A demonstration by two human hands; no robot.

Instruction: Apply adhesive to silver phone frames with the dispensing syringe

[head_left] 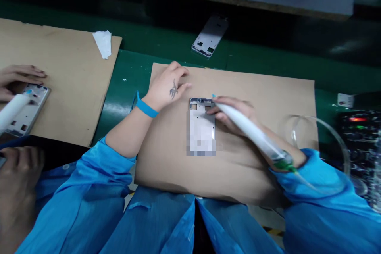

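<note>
On my feed, the phone frame (201, 127) lies flat on a cardboard sheet (262, 91) at centre, its long sides running up and down the view. Its middle is blurred, so I can't make out the detail there. I'd judge it a light, stiff metal shell with thin rails and cut-out windows, probably slick along the edges and most fragile at the narrow parts. I'd take hold of it by the two long sides, away from the openings at the top end.

The left hand (168, 87) lies open, fingers spread, on the cardboard just left of the frame, holding nothing. The right hand (230, 113) is curled around a white pen (247, 127), whose tip reaches the frame's upper edge. A clear tube (315, 135) loops away at the right.

I count three phone frames: this one, another on the green belt (210, 36) at top centre, and a third (32, 103) beneath a co-worker's hand (19, 79) at left. There are two cardboard sheets, the other (68, 87) at upper left. There are also two white pens, the other (12, 111) at the left edge.
</note>
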